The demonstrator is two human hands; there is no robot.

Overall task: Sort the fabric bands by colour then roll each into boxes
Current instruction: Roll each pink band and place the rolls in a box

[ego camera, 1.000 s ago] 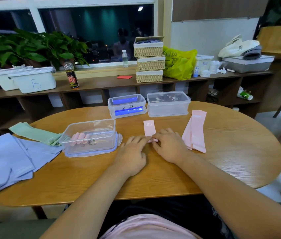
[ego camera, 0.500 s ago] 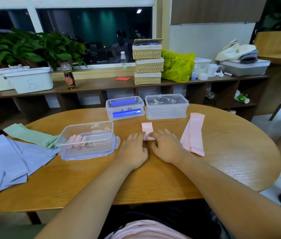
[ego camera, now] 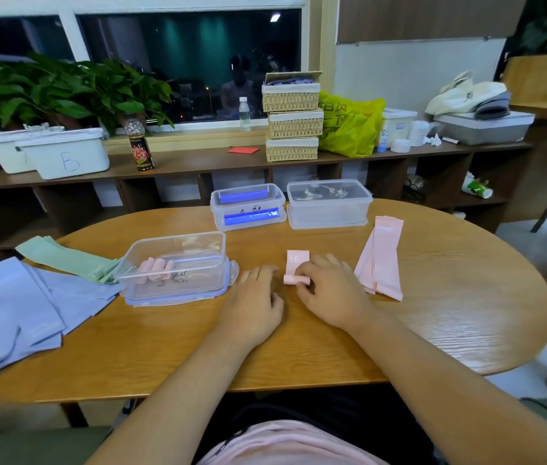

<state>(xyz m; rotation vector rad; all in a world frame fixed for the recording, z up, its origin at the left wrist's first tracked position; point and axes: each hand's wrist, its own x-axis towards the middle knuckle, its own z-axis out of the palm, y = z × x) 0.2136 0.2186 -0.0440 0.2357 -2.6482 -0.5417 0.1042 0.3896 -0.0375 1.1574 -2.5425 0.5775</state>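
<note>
Now my left hand (ego camera: 254,298) has come off the pink band (ego camera: 296,271) and lies loosely open on the counter (ego camera: 164,347), holding nothing. My right hand (ego camera: 329,293) alone pinches the roll, grown since a second ago, only the "15" tail left flat. Left, the open clear box (ego camera: 178,266) holds finished pink rolls; unrolled pink bands (ego camera: 382,260) wait right.

On the table (ego camera: 433,330) an open box (ego camera: 178,270) with rolls (ego camera: 156,268) inside sits left of the hands, flat bands (ego camera: 382,260) right, two boxes (ego camera: 248,206) behind.
</note>
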